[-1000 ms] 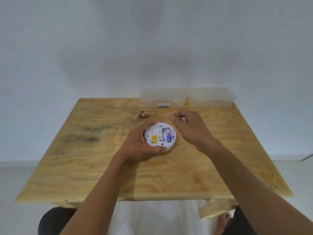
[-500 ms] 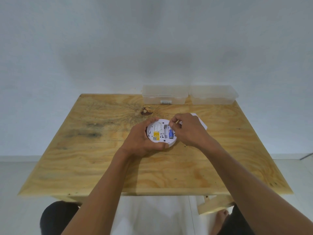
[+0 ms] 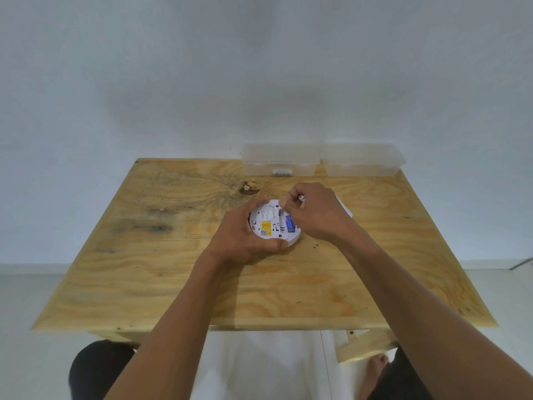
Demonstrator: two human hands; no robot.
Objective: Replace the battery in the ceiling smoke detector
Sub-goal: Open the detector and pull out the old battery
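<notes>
A round white smoke detector (image 3: 269,219) lies back-side up on the wooden table (image 3: 173,269), with a yellow label and one blue battery (image 3: 289,222) in its open compartment. My left hand (image 3: 242,235) grips the detector by its left and near rim. My right hand (image 3: 313,210) hovers over the detector's right side, fingers curled, pinching a small battery (image 3: 302,198) whose white end peeks out. A white cover plate (image 3: 344,209) lies behind my right hand, mostly hidden.
Two clear plastic boxes (image 3: 281,160) (image 3: 362,160) stand at the table's back edge against the wall. A dark knot (image 3: 248,188) marks the wood behind the detector. My knees and a foot show below the near table edge.
My right hand came down from behind the detector onto its battery compartment, still pinching the small battery. My left hand kept its hold on the detector.
</notes>
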